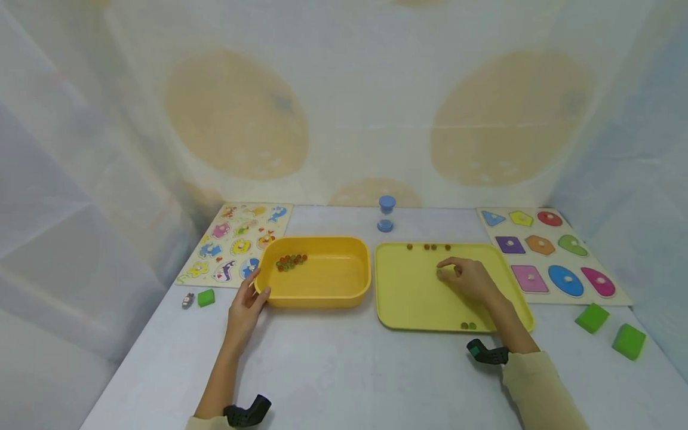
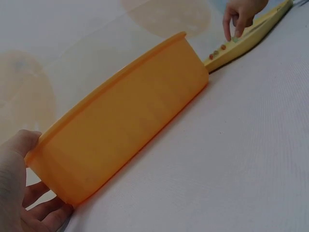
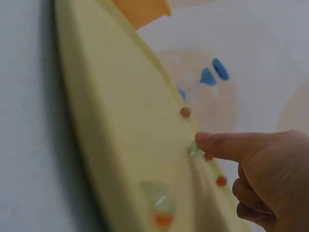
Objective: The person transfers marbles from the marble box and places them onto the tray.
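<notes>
My left hand (image 1: 247,307) holds the left end of a yellow-orange plastic tub (image 1: 322,301), thumb at the rim and fingers low against its side in the left wrist view. Inside the tub, several red-brown and green marbles (image 1: 291,261) cluster at the left. Over a flat yellow tray (image 1: 414,298), my right hand (image 1: 473,280) pinches a green marble (image 3: 195,150) between thumb and index fingertips. Several red-brown marbles (image 1: 427,246) line the tray's far edge. Near its front edge lie a brownish marble (image 1: 464,326) and a green one (image 1: 472,326).
A blue sand timer (image 1: 386,214) stands behind the tub and tray. An animal puzzle board (image 1: 231,245) lies left, a shape puzzle board (image 1: 553,254) right. Green blocks (image 1: 592,318) sit front right; another green block (image 1: 206,297) and a small grey figure (image 1: 187,300) lie left.
</notes>
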Demonstrator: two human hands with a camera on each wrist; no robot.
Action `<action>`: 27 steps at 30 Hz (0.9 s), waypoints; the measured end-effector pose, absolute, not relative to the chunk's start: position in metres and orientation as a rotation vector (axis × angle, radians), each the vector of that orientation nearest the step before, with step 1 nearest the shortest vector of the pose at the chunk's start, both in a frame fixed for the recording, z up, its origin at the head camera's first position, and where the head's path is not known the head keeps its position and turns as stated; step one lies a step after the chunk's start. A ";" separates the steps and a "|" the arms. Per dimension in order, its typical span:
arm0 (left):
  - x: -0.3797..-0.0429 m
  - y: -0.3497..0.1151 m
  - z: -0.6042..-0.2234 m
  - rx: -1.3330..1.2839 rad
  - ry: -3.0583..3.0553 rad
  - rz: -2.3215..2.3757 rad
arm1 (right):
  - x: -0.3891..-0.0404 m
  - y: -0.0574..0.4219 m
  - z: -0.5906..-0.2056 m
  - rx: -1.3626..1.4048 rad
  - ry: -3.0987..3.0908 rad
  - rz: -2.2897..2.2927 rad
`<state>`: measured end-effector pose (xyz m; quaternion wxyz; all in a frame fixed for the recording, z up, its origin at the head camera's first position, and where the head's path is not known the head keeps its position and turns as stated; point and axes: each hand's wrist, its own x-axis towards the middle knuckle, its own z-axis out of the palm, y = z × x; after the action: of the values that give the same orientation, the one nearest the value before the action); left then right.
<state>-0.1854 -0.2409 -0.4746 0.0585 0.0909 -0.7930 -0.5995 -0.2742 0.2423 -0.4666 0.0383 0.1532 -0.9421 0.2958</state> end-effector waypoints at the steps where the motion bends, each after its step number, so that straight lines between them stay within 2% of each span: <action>1: -0.185 -0.241 -0.476 0.274 -2.404 -1.819 | -0.274 0.241 -0.464 0.485 -2.869 0.896; 7: -0.182 -0.240 -0.480 0.297 -2.413 -1.824 | -0.280 0.203 -0.438 0.659 -2.721 0.933; 16: -0.182 -0.242 -0.476 0.281 -2.404 -1.816 | -0.311 0.079 -0.398 0.985 -2.604 1.059; 22: -0.184 -0.243 -0.474 0.289 -2.403 -1.817 | -0.328 0.006 -0.401 1.078 -2.676 1.090; 27: -0.186 -0.242 -0.474 0.277 -2.399 -1.818 | -0.337 -0.027 -0.414 1.087 -2.759 1.127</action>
<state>-0.1865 -0.2415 -0.4738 0.0593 0.0915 -0.7923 -0.6003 -0.3369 -0.0267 -0.4139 -0.0153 0.3425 -0.8697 0.3552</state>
